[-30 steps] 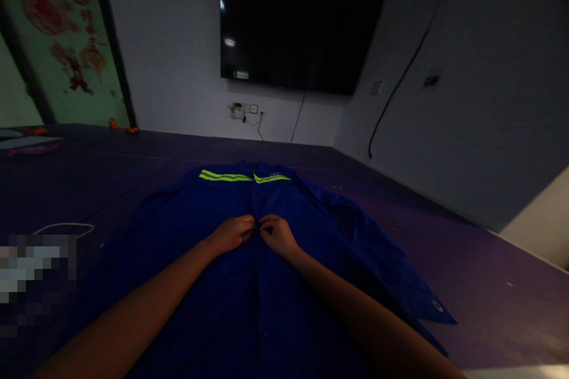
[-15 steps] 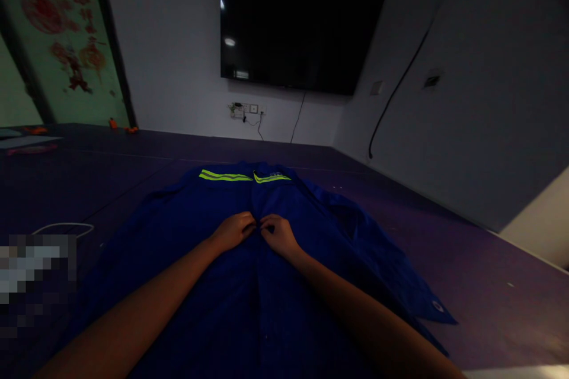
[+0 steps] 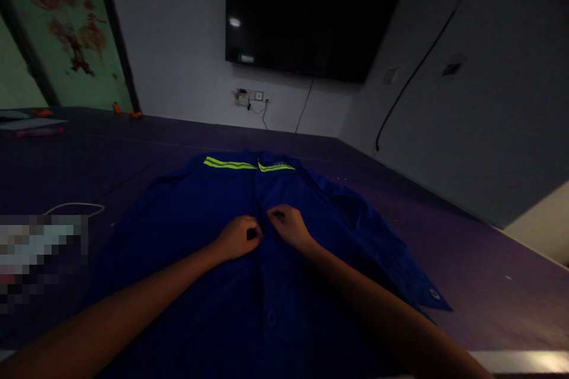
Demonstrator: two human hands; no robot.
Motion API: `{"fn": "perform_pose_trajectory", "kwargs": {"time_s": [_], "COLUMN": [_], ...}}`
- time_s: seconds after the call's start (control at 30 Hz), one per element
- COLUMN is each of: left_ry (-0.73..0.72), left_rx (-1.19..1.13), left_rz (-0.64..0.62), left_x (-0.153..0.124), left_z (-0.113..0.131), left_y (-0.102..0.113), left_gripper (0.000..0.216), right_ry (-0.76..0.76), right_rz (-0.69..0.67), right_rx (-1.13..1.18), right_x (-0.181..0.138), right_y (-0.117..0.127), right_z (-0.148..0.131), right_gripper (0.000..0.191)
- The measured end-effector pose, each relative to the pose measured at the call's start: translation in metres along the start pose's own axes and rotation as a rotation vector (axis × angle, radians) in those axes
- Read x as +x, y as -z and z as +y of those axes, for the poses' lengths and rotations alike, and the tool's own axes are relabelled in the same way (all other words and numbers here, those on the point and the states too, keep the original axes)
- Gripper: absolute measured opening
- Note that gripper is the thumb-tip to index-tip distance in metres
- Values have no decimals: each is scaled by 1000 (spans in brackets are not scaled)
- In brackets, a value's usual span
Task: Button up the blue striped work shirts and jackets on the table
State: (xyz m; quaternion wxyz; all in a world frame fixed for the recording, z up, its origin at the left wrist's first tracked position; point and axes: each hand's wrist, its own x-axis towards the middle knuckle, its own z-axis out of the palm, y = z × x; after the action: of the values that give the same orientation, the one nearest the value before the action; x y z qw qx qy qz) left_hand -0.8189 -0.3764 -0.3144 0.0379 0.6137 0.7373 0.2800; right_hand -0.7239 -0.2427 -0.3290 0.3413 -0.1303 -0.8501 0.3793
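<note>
A blue work jacket (image 3: 222,201) lies spread out front up, with yellow-green reflective strips (image 3: 229,163) across its chest. My left hand (image 3: 240,237) is closed in a pinch at the front opening, thumb and fingertips on the cloth edge. Just right of it and slightly farther up, my right hand (image 3: 290,226) pinches the other side of the opening. The cloth between the fingertips is dark and hard to make out. Lower on the front band shows a button (image 3: 271,318). One sleeve (image 3: 400,254) stretches to the right, a round fastener on its cuff.
The jacket rests on a purple surface (image 3: 466,260). A blurred-out item (image 3: 40,254) and a white cord (image 3: 75,205) lie at left. Far left are flat items (image 3: 35,124) and small orange objects (image 3: 134,115). A large screen (image 3: 311,18) hangs on the wall beyond.
My left hand has come slightly nearer along the jacket's front band, while my right hand sits a little farther right. The camera view has tilted down.
</note>
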Motion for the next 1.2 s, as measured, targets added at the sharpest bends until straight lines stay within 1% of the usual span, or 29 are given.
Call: {"fn": "perform_pose_trajectory", "kwargs": {"time_s": [0.1, 0.17, 0.2, 0.23, 0.3, 0.4, 0.47, 0.53, 0.67, 0.87, 1.03, 1.2], "left_ry": [40, 101, 136, 172, 243, 287, 279, 274, 298, 295, 292, 296], "left_rx": [-108, -168, -189, -200, -191, -135, -104, -102, -186, -287, -289, -244], "left_rz": [-6, -29, -48, -70, -113, -141, -129, -122, -139, -141, -141, -155], "left_x": [-13, -20, -22, -24, -27, -28, -29, -29, -28, -28, -29, -30], "left_z": [9, 15, 17, 19, 23, 25, 25, 24, 23, 23, 23, 26], "left_y": [0, 2, 2, 3, 3, 1, 0, 0, 2, 3, 3, 7], "left_gripper": [14, 15, 15, 15, 16, 20, 17, 16, 16, 14, 15, 13], "right_ry": [59, 109, 137, 166, 222, 282, 306, 313, 262, 81, -27, -100], "right_rz": [13, 28, 14, -25, -160, -372, -446, -472, -454, -422, -446, -486], "right_rx": [-34, -73, -92, -104, -112, -126, -163, -207, -225, -96, 4, 21], "right_x": [-12, -22, -27, -32, -40, -46, -47, -47, -46, -48, -49, -50], "right_y": [10, 18, 21, 24, 29, 30, 28, 27, 25, 20, 17, 17], "right_z": [-12, -19, -21, -22, -22, -16, -13, -12, -12, -12, -12, -11], "right_gripper": [15, 14, 13, 12, 10, 13, 15, 16, 18, 18, 15, 16]}}
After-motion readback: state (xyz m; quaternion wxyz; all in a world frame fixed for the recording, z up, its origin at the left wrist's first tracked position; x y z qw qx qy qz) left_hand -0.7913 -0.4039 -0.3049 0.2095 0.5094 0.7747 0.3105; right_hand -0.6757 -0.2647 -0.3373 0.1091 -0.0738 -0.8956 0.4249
